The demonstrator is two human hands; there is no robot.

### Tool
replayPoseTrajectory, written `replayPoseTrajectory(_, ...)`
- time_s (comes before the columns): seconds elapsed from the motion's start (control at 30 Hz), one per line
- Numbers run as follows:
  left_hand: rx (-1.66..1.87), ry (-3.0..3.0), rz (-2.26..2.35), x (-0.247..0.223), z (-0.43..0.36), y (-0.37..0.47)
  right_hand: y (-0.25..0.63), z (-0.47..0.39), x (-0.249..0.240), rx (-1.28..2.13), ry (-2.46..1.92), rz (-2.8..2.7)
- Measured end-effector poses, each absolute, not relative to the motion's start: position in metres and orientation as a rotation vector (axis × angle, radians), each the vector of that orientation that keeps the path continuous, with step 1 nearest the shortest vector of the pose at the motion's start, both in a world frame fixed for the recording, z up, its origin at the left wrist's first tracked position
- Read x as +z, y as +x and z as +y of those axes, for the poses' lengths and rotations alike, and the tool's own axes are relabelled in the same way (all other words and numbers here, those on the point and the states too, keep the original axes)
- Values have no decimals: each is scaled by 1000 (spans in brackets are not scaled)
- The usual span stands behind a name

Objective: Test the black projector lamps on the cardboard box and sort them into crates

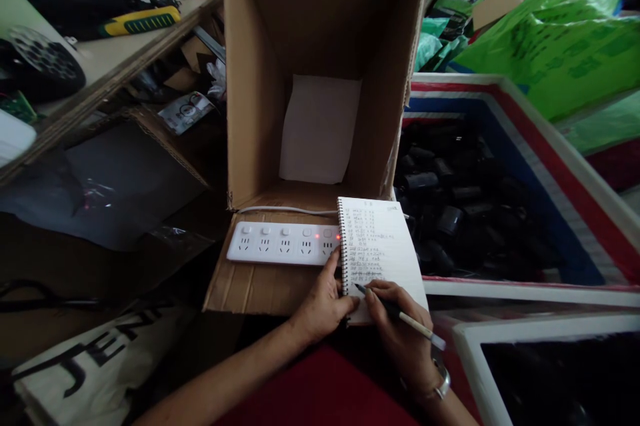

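A spiral notebook (400, 239) with handwritten lines lies partly over the front flap of a cardboard box. My left hand (323, 303) grips its lower left edge, thumb on the page and other fingers at or behind the spiral. In my right hand (400, 323) is a pen (415, 325), its tip at the page near the lowest written lines. Just left of the notebook sits a white power strip (275, 243) with red lights glowing; its right end is hidden by the notebook.
The open cardboard box (255, 79) stands ahead, a white sheet (321, 129) inside. At right, a striped-lined crate (550, 146) holds several black parts, with green bags (575, 46) beyond. A cluttered table (105, 59) with a yellow-handled tool is at left; a printed bag (95, 366) lies lower left.
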State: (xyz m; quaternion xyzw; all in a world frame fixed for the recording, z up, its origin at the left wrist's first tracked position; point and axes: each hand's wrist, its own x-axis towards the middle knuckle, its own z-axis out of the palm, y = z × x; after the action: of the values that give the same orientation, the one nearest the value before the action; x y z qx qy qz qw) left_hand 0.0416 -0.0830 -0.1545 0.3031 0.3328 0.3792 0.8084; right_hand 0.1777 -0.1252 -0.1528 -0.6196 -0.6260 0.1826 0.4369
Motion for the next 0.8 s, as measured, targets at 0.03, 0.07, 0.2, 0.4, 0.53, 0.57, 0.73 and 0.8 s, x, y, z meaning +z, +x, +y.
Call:
replayPoseTrajectory(0.03,813,652,711,-155,-83,41,178,-125,-154,448,-1545,-1560)
replayPoseTrajectory(0.07,813,655,710,-155,-83,41,178,-125,-154,449,-1550,-1566)
replayPoseTrajectory(0.2,810,649,710,-154,-82,41,177,-125,-155,449,-1581,-1568)
replayPoseTrajectory(0.4,808,639,713,-153,-83,41,178,-125,-151,464,-1573,-1598)
replayPoseTrajectory(0.53,810,636,710,-152,-82,41,179,-127,-152,465,-1557,-1568)
replayPoseTrajectory(0.57,808,634,708,-152,-82,41,179,-128,-152,455,-1563,-1552)
replayPoseTrajectory(0.73,804,650,707,-153,-82,41,177,-127,-155,427,-1593,-1545)
replayPoseTrajectory(0.8,805,659,716,-154,-83,41,177,-126,-154,434,-1590,-1548)
